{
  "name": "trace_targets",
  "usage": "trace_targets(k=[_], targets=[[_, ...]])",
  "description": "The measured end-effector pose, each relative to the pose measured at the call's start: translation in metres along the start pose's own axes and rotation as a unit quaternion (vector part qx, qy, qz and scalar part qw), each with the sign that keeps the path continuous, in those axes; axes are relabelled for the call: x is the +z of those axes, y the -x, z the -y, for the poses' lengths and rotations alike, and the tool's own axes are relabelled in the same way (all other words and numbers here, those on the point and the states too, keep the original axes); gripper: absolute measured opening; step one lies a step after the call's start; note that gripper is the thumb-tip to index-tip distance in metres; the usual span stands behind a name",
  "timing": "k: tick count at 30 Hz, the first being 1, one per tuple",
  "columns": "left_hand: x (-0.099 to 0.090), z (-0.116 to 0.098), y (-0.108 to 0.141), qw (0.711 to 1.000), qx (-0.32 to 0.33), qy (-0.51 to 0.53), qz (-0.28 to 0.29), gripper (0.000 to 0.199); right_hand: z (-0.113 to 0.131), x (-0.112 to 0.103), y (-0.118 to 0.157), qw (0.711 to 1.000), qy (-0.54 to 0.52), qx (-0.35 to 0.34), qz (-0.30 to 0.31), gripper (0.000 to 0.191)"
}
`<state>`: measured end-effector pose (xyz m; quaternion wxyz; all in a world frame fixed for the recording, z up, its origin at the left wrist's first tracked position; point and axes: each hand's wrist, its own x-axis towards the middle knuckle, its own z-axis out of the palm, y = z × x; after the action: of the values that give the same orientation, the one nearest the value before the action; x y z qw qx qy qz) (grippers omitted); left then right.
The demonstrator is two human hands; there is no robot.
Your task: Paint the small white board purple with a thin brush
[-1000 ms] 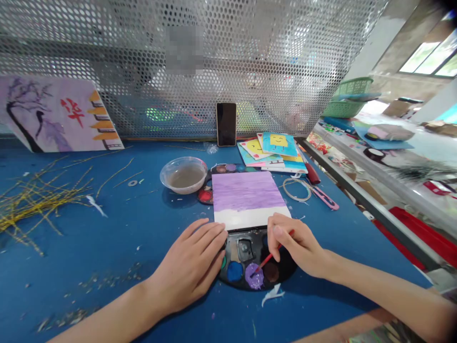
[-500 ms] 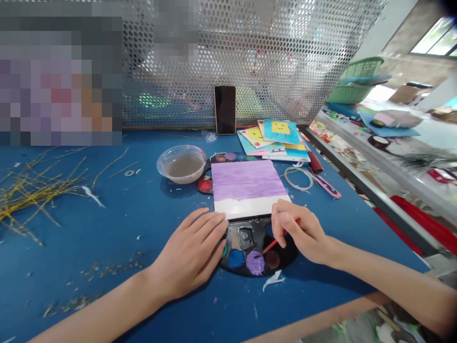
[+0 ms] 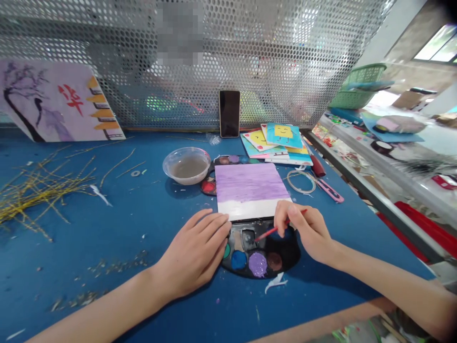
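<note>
"What's nearest?"

"Two bare hands over a black paint palette (image 3: 260,259) on the blue tabletop (image 3: 107,228). The right hand (image 3: 309,233) sits at 3 o'clock from it, its fingers pinched firmly around a red paintbrush (image 3: 274,232), whose tip hangs above the palette."

"And the left hand (image 3: 193,255)?"

"At 9 o'clock, holding nothing. Its fingers lie loose and spread, their tips at the palette's edge."

"What's in the palette?"

"Round wells of purple paint (image 3: 257,265), blue paint (image 3: 238,260) and brown paint (image 3: 274,261)."

"What's beyond it?"

"At 12 o'clock, touching the palette, a board (image 3: 250,188) painted purple, with a white strip along its near edge. A bowl of murky water (image 3: 186,165) sits at 11 o'clock."

"Further out?"

"Yellow straw (image 3: 43,202) at 10 o'clock, a phone (image 3: 229,113) propped upright at 12, and a stack of painted cards (image 3: 274,143) at 1."
</note>
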<state>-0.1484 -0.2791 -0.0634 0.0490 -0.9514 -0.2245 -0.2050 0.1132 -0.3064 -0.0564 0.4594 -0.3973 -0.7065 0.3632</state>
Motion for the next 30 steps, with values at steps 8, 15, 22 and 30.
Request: trace_targets(k=[8, 15, 22, 30], targets=[[0.001, -0.001, 0.001, 1.000, -0.008, -0.003, 0.015, 0.032, -0.010, -0.001, -0.016, 0.992, 0.114, 0.021, -0.043, 0.033], [0.001, -0.002, 0.002, 1.000, -0.014, -0.002, 0.014, 0.032, -0.014, -0.001, -0.017, 0.992, 0.125, 0.013, -0.021, 0.032], [0.002, -0.002, 0.003, 1.000, -0.012, -0.001, 0.010, 0.032, 0.007, 0.001, -0.047, 0.992, 0.125, -0.022, -0.022, 0.034], [0.000, -0.002, 0.007, 0.999, -0.024, 0.014, 0.016, 0.032, 0.005, 0.055, -0.152, 0.969, 0.196, -0.146, 0.019, 0.040]])
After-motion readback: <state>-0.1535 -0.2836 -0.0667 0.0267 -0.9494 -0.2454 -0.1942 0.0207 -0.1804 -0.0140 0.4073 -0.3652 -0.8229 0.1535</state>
